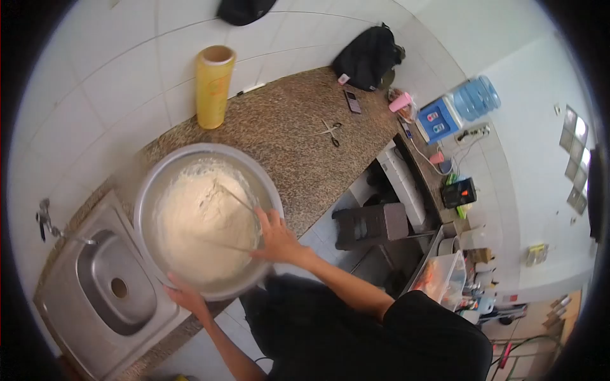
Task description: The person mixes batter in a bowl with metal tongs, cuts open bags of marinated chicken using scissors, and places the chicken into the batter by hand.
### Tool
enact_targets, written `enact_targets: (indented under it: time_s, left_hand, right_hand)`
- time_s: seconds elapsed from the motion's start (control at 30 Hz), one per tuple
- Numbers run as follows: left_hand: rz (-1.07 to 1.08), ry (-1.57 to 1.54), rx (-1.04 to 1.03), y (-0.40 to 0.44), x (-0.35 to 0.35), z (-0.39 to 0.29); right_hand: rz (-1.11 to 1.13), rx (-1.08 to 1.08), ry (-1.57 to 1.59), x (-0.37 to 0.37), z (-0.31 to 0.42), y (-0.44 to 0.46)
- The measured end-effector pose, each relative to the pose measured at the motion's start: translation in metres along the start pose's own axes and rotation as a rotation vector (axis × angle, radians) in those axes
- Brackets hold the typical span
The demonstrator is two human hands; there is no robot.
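Observation:
A wide metal bowl (pixel 145 219) stands at the counter's edge beside the sink, with pale flour-like powder or batter (pixel 197 222) inside. Over its right side, my right hand (pixel 279 240) grips two thin sticks (pixel 236 198), spread apart, their far ends in the pale mix. My left hand (pixel 188 296) is against the bowl's lower left rim, its fingers closed on the edge.
A steel sink (pixel 119 324) with a tap (pixel 47 222) lies at left. On the granite counter (pixel 279 140) are a yellow roll (pixel 214 89), scissors (pixel 332 132), a phone (pixel 352 101) and a black bag (pixel 368 58). A stool (pixel 365 227) stands beyond the counter's edge.

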State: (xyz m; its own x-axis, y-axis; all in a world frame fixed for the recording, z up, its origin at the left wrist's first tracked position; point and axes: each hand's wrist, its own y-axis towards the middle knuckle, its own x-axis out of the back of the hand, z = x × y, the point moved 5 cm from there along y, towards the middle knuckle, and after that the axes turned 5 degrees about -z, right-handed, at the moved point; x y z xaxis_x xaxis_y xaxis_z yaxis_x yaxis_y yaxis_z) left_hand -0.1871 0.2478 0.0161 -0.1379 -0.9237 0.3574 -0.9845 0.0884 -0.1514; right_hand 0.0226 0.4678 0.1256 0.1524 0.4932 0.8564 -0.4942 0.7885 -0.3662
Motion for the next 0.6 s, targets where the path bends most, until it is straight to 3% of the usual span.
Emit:
enact_targets:
  time_s: [0.17,0.23,0.33,0.43,0.53,0.6]
  left_hand:
    - [0.065,0.032,-0.047,-0.001,0.003,-0.020]
    - [0.099,0.033,-0.130,-0.006,0.003,-0.035]
    - [0.175,0.011,-0.092,-0.003,0.004,-0.025]
    - [0.089,0.125,-0.132,-0.001,0.006,-0.018]
    - [0.111,-0.023,-0.151,-0.006,0.008,-0.014]
    - [-0.050,0.155,-0.229,-0.002,0.017,-0.005]
  right_hand:
    - [-0.277,-0.137,0.125,0.016,-0.032,0.005]
    - [-0.285,-0.203,0.249,0.013,-0.063,0.025]
    - [-0.272,-0.215,0.492,-0.010,-0.102,0.044]
    - [-0.214,-0.199,0.716,-0.017,-0.125,0.031]
    - [-0.254,-0.127,0.905,-0.043,-0.143,0.005]
    - [-0.273,-0.131,1.059,-0.049,-0.156,-0.041]
